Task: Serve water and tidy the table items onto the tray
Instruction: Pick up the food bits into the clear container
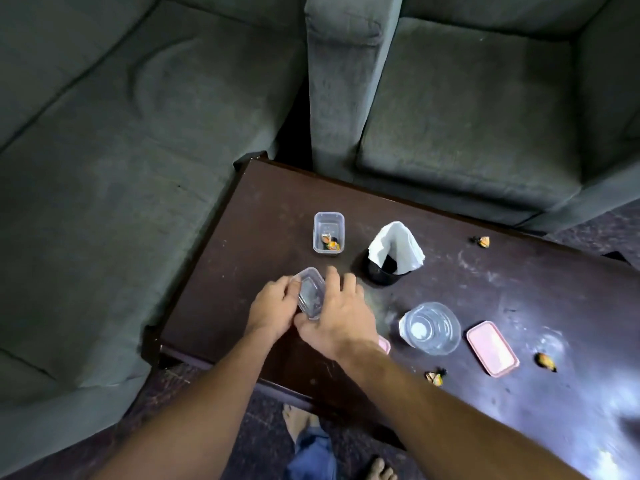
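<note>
Around the held tub (310, 293), a box (328, 225) with wrappers (330, 242) is set at 12 o'clock, a napkin cup (382, 273) at 2, a glass (431, 329) and lid (492, 348) at 4. Over the table (263, 216), the tub is gripped by curled fingers of the left hand (272, 311) and right hand (341, 317).

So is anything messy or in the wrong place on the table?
Yes. Three wrappers lie loose on the table: one beyond the napkins, one by the near edge, one right of the pink lid. Others sit in the clear box. The lid lies off any box; the left hand and right hand hold a second box.
</note>
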